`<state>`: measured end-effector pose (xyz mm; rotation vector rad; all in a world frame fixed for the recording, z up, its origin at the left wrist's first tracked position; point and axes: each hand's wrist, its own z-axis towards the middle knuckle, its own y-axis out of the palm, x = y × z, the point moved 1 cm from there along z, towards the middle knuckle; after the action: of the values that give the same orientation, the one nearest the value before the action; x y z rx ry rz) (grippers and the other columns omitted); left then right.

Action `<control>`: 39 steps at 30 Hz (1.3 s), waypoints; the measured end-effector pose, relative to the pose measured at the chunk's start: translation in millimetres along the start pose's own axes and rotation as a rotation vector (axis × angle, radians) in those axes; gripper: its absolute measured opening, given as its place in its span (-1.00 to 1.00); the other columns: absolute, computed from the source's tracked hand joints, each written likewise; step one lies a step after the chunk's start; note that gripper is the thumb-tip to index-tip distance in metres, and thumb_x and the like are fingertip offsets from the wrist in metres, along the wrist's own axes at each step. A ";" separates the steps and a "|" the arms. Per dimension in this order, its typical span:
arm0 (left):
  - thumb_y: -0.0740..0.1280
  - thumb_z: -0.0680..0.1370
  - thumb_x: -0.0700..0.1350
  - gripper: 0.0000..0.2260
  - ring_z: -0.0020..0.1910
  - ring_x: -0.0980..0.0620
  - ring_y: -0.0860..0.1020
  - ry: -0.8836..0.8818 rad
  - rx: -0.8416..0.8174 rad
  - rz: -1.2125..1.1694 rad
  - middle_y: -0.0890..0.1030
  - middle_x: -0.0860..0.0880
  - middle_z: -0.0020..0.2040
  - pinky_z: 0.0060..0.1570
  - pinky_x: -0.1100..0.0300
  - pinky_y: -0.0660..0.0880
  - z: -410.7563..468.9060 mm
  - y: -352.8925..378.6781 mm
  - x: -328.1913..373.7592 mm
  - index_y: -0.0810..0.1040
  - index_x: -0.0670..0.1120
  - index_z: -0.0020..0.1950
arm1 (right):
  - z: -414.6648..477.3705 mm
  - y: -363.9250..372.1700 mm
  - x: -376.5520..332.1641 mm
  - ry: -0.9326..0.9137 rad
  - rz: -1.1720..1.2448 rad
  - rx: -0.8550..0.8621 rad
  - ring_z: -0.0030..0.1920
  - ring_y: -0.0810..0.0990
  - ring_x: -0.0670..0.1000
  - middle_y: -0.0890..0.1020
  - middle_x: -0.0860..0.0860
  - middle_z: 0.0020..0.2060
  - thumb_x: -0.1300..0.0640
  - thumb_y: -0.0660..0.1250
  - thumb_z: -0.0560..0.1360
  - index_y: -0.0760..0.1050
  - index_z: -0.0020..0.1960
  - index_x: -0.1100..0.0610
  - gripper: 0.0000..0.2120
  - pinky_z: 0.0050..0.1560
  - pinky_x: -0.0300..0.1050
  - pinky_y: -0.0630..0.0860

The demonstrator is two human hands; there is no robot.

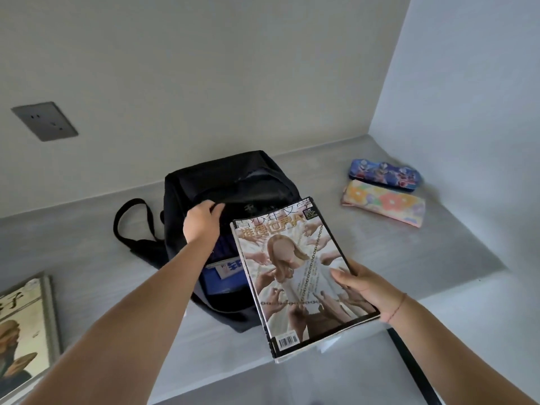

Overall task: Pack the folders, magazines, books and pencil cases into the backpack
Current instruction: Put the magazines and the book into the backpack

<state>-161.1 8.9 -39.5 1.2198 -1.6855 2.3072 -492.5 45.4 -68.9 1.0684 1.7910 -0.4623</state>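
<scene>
Magazines (298, 276) in right hand (366, 290); left hand (201, 220) grips backpack (228, 182).

The backpack (222, 182) is plain black, and the folder (222, 283) inside it is bright blue with a white label. The magazine (295, 273) has a cream-white cover with pale hands, a gold chain, orange-red title letters and a black spine. The blue pencil case (384, 173) carries red-and-silver cartoon figures. The floral pencil case (384, 204) is pastel yellow with orange and pink flowers. The bench (409, 252) is mottled grey.
</scene>
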 end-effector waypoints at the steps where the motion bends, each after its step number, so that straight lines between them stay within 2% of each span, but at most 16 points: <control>1: 0.24 0.59 0.01 -0.75 -0.11 -0.18 0.59 -0.030 0.027 -0.026 0.64 -0.17 -0.11 -0.20 0.07 0.47 4.2 -5.7 4.8 0.59 -0.16 0.00 | -1.8 -1.1 0.5 0.012 0.006 -0.013 0.10 0.66 0.12 0.68 0.14 0.07 0.02 0.34 0.41 0.43 0.25 0.12 -0.56 0.07 0.01 0.60; 5: 0.21 0.60 0.02 -0.72 -0.31 -0.07 0.49 0.011 0.093 -0.068 0.52 -0.07 -0.30 -0.43 0.17 0.29 14.5 -26.3 31.6 0.55 -0.17 -0.08 | 4.6 3.9 0.9 0.048 0.021 -0.095 0.06 0.67 0.07 0.70 0.11 0.02 0.04 0.36 0.43 0.48 0.20 0.11 -0.64 -0.04 -0.15 0.62; 9: 0.22 0.60 0.01 -0.74 -0.38 -0.01 0.44 0.063 0.068 -0.094 0.52 -0.06 -0.33 -0.43 0.16 0.29 10.5 -31.2 34.0 0.55 -0.15 -0.11 | 50.1 19.8 2.0 0.135 -0.036 -0.062 0.16 0.62 0.13 0.67 0.15 0.09 0.09 0.31 0.52 0.52 0.23 0.17 -0.69 0.30 0.11 0.46; 11: 0.22 0.60 0.01 -0.73 -0.39 0.00 0.44 0.072 0.049 -0.102 0.49 -0.03 -0.36 -0.42 0.15 0.28 8.5 -32.7 27.0 0.54 -0.16 -0.12 | 73.6 30.6 -6.5 0.155 -0.030 -0.053 0.17 0.61 0.12 0.65 0.16 0.11 0.08 0.32 0.52 0.51 0.24 0.19 -0.66 0.33 0.09 0.43; 15: 0.23 0.59 0.04 -0.73 -0.39 0.02 0.46 0.081 0.035 -0.103 0.52 -0.02 -0.36 -0.39 0.16 0.31 6.6 -36.9 23.0 0.57 -0.12 -0.12 | 114.1 43.5 -39.1 0.136 -0.105 -0.014 -0.12 0.65 -0.14 0.69 -0.04 -0.12 0.05 0.30 0.53 0.53 0.14 0.09 -0.78 -0.08 -0.31 0.53; 16: 0.24 0.58 0.04 -0.75 -0.38 0.03 0.46 0.075 0.033 -0.105 0.53 0.00 -0.35 -0.37 0.17 0.32 4.7 -37.4 23.1 0.57 -0.11 -0.12 | 124.8 44.5 -46.4 0.130 -0.151 0.016 -0.24 0.63 -0.19 0.68 -0.09 -0.25 0.04 0.30 0.53 0.54 0.07 0.07 -0.84 -0.16 -0.36 0.51; 18: 0.25 0.58 0.03 -0.76 -0.36 0.04 0.48 0.061 0.027 -0.109 0.53 0.03 -0.35 -0.36 0.18 0.33 -0.3 -38.4 23.0 0.57 -0.10 -0.11 | 143.5 49.6 -60.9 0.089 -0.257 0.071 -0.28 0.59 -0.13 0.62 -0.05 -0.34 0.03 0.31 0.52 0.56 0.01 0.08 -0.85 -0.08 -0.27 0.53; 19: 0.25 0.58 0.03 -0.76 -0.35 0.03 0.50 0.056 0.022 -0.114 0.55 0.01 -0.34 -0.35 0.18 0.36 -2.2 -37.9 23.1 0.58 -0.10 -0.11 | 153.3 51.4 -65.0 0.067 -0.312 0.100 -0.22 0.59 -0.07 0.60 0.01 -0.27 0.03 0.32 0.51 0.55 -0.01 0.08 -0.86 0.00 -0.17 0.54; 21: 0.25 0.58 0.03 -0.76 -0.29 0.00 0.54 0.036 0.016 -0.125 0.60 -0.03 -0.28 -0.28 0.15 0.41 -3.4 -39.3 21.3 0.59 -0.10 -0.08 | 164.5 60.1 -76.6 0.040 -0.384 0.139 -0.11 0.59 -0.01 0.57 0.07 -0.12 0.05 0.34 0.49 0.50 0.03 0.10 -0.83 -0.06 -0.18 0.53; 24: 0.26 0.58 0.02 -0.78 -0.26 0.01 0.54 0.038 0.007 -0.141 0.60 -0.01 -0.26 -0.28 0.18 0.38 -3.0 -41.2 19.8 0.60 -0.10 -0.08 | 168.9 63.5 -84.9 0.038 -0.374 0.158 0.12 0.55 0.04 0.47 0.07 0.27 0.06 0.39 0.46 0.26 0.43 0.15 -0.40 -0.10 -0.33 0.49; 26: 0.26 0.58 0.01 -0.78 -0.27 0.03 0.53 0.055 -0.002 -0.141 0.58 0.01 -0.27 -0.28 0.19 0.37 -2.3 -42.8 18.8 0.60 -0.10 -0.09 | 164.1 61.4 -79.3 0.052 -0.364 0.163 0.17 0.50 0.05 0.37 0.03 0.38 0.09 0.40 0.46 0.18 0.49 0.09 -0.32 -0.03 -0.16 0.51; 29: 0.26 0.58 -0.01 -0.79 -0.28 0.06 0.51 0.072 -0.007 -0.147 0.57 0.02 -0.28 -0.33 0.23 0.36 -1.6 -42.6 17.6 0.59 -0.10 -0.11 | 159.1 59.2 -67.9 0.053 -0.363 0.241 0.08 0.45 0.04 0.27 0.05 0.43 0.30 0.30 0.48 0.10 0.52 0.08 -0.32 -0.13 -0.05 0.58; 33: 0.27 0.58 -0.02 -0.81 -0.23 0.05 0.53 0.089 -0.031 -0.160 0.59 0.02 -0.23 -0.25 0.21 0.42 -5.8 -38.4 17.3 0.60 -0.10 -0.09 | 167.0 69.3 -67.9 -0.045 -0.488 0.332 -0.16 0.47 -0.02 0.42 0.09 0.33 0.32 0.27 0.47 0.13 0.52 0.12 -0.34 -0.25 -0.22 0.45; 35: 0.27 0.57 -0.03 -0.81 -0.20 0.04 0.54 0.103 -0.043 -0.164 0.60 0.01 -0.20 -0.19 0.17 0.45 -7.8 -39.1 16.8 0.61 -0.11 -0.06 | 171.1 78.2 -73.6 -0.060 -0.531 0.394 -0.19 0.50 -0.01 0.50 0.09 0.16 0.28 0.27 0.46 0.23 0.47 0.14 -0.40 -0.22 -0.20 0.44; 37: 0.28 0.57 -0.03 -0.82 -0.15 0.06 0.55 0.114 -0.068 -0.172 0.61 0.01 -0.14 -0.15 0.21 0.46 -10.3 -41.8 14.0 0.61 -0.10 -0.02 | 168.4 90.0 -81.7 -0.034 -0.799 0.483 0.11 0.50 0.16 0.50 0.14 0.19 0.17 0.28 0.48 0.38 0.37 0.15 -0.55 0.07 -0.04 0.48; 39: 0.29 0.57 -0.02 -0.83 -0.08 0.10 0.55 0.105 -0.124 -0.188 0.63 0.03 -0.06 -0.08 0.22 0.47 -12.9 -46.1 6.6 0.61 -0.07 0.03 | 152.6 105.7 -90.4 -0.032 -1.066 0.518 0.12 0.49 0.23 0.55 0.19 0.08 0.05 0.26 0.49 0.57 -0.01 0.12 -0.81 0.03 0.00 0.45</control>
<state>-152.1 35.9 -0.4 1.1574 -1.5797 2.0868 -308.7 -45.7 -45.5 0.3038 2.1591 -1.6281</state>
